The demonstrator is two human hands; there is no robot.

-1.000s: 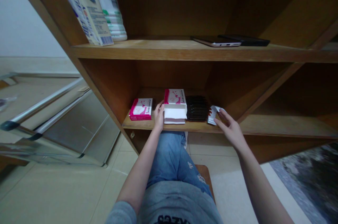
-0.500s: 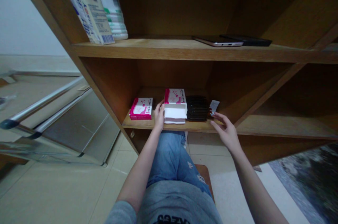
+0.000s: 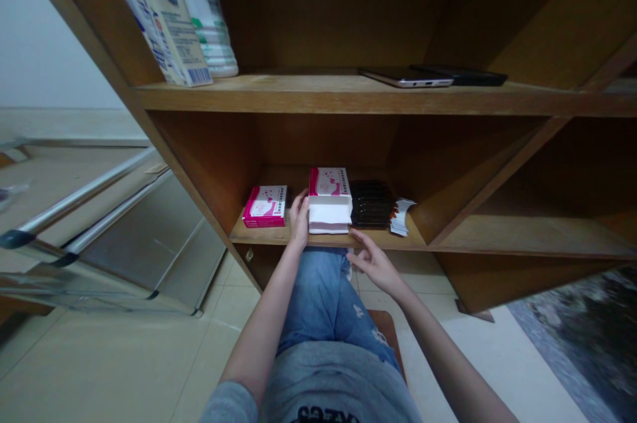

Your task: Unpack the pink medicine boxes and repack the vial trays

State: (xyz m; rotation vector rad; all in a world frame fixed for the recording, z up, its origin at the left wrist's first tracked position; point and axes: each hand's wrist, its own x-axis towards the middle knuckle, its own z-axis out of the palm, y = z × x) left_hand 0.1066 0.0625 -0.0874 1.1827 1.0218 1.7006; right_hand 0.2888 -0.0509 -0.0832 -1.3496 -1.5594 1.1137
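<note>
The right hand (image 3: 371,259) had been moved away from the white slip (image 3: 400,218), where it was seen half a second earlier, and was now held just off the near corner of the open box (image 3: 330,181), its finger and thumb spread apart; whether the box was touched cannot be told. The slip, earlier upright, was now left curved and lower at the right end of the dark sticks (image 3: 371,204). The left hand (image 3: 299,220) was kept against the box's left side; whether it was clamped cannot be told. The box was set on the lower shelf (image 3: 413,237), between the closed box (image 3: 266,206) and the sticks, its opened end pointed toward the person. The sticks were laid with their long axis side to side.
</note>
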